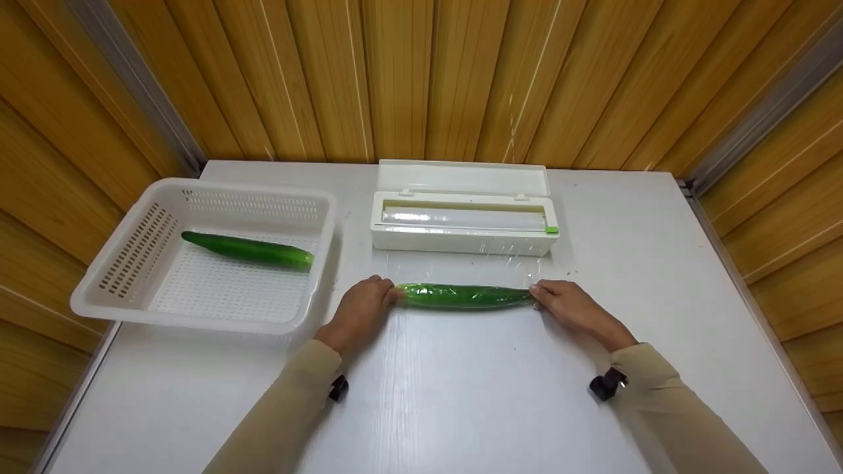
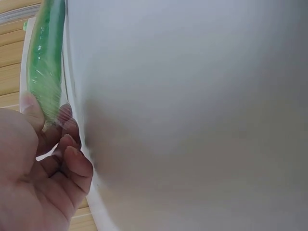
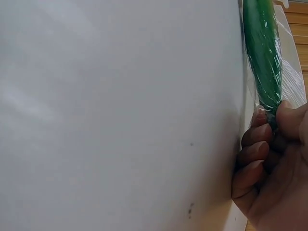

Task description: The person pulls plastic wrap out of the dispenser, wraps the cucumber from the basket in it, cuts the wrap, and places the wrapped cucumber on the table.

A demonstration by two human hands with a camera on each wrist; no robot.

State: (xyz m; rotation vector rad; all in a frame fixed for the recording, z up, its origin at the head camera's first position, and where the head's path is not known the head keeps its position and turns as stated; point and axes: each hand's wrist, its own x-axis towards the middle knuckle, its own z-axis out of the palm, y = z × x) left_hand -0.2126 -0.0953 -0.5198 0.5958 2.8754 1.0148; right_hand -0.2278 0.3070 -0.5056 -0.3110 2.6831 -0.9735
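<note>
Now the left hand (image 1: 359, 313) and right hand (image 1: 571, 308) each close their grip on an end of the wrapped cucumber (image 1: 464, 295), just before the film dispenser (image 1: 463, 220); wrapping is under way, and tidying the film ends seems next.

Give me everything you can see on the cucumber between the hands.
The wrapped cucumber is long, dark green and glossy under clear cling film. It lies flat on the white table, crosswise, just in front of the open film dispenser; film appears to run from it to the dispenser. The left hand pinches one end, the right hand the other.
</note>
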